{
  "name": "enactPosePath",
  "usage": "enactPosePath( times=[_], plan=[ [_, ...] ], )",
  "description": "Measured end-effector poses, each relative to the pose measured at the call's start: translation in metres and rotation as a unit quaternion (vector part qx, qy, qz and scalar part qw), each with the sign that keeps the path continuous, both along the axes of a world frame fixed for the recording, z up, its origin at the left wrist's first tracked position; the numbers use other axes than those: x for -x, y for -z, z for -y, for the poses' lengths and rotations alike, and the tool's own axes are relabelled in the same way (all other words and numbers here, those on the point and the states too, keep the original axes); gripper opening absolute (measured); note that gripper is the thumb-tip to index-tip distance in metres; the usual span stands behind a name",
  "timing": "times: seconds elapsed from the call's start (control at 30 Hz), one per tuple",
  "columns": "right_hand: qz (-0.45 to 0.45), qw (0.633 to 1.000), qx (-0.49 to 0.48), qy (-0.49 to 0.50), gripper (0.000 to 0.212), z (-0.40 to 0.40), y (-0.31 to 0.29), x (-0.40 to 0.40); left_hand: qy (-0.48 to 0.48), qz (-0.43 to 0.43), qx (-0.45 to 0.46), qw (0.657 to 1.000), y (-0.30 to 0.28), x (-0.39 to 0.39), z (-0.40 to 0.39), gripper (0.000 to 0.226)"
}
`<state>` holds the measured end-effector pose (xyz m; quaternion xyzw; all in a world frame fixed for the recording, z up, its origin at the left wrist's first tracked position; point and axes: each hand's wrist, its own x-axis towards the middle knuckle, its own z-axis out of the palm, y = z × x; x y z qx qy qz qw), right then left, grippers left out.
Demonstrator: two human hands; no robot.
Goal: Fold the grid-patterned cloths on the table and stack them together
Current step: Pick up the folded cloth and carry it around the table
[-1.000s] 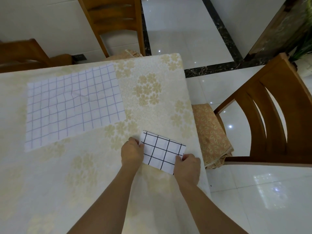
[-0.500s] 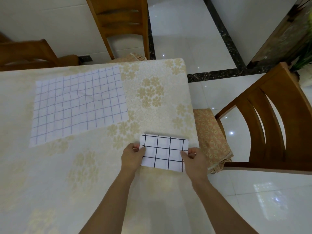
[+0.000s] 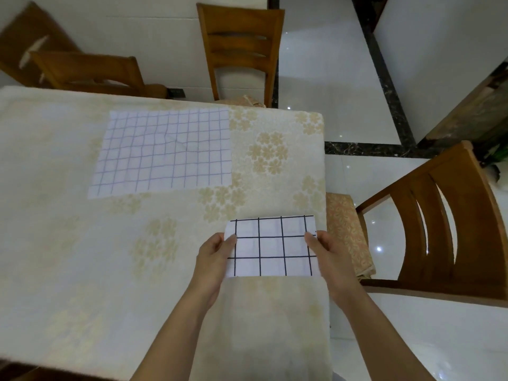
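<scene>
Cream floral-clothed bench carries both cloths. Left hand and right hand pinch the small folded black-grid white cloth between their fingers; beyond lies the faint blue-grid white cloth, unfolded, unstacked.

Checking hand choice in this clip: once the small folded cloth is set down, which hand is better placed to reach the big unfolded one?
Left, probably. The left hand pinches the folded cloth on the side facing the unfolded cloth, which lies far-left. The right hand would have to cross over.
</scene>
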<state>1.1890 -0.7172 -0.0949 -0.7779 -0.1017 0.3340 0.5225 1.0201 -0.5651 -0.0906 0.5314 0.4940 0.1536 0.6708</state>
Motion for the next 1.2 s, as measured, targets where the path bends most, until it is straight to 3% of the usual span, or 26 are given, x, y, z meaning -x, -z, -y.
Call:
enactPosePath(
  times=[0.13, 0.3, 0.5, 0.7, 0.97, 1.2],
  plan=[
    [0.033, 0.999, -0.026, -0.013, 0.044, 0.009, -0.009, 0.016, 0.011, -0.031, -0.125, 0.992, -0.009, 0.014, 0.021, 0.034],
    [0.115, 0.993, -0.030, -0.009, 0.048, 0.024, -0.012, 0.036, -0.007, -0.045, -0.177, 0.983, -0.012, 0.026, 0.045, 0.037],
    [0.161, 0.987, -0.012, -0.020, 0.038, 0.042, -0.015, 0.042, -0.021, -0.045, -0.197, 0.979, -0.010, 0.034, 0.072, 0.036],
    [0.181, 0.983, 0.004, -0.027, 0.043, 0.056, -0.013, 0.027, -0.046, -0.080, -0.239, 0.967, -0.011, 0.025, 0.097, 0.034],
    [0.155, 0.978, -0.045, -0.128, 0.034, 0.074, -0.005, -0.015, -0.119, -0.139, -0.258, 0.949, -0.014, 0.002, 0.148, 0.032],
    [0.103, 0.964, -0.088, -0.227, 0.029, 0.085, 0.001, -0.039, -0.238, -0.145, -0.205, 0.938, -0.009, -0.007, 0.205, 0.027]
  ],
)
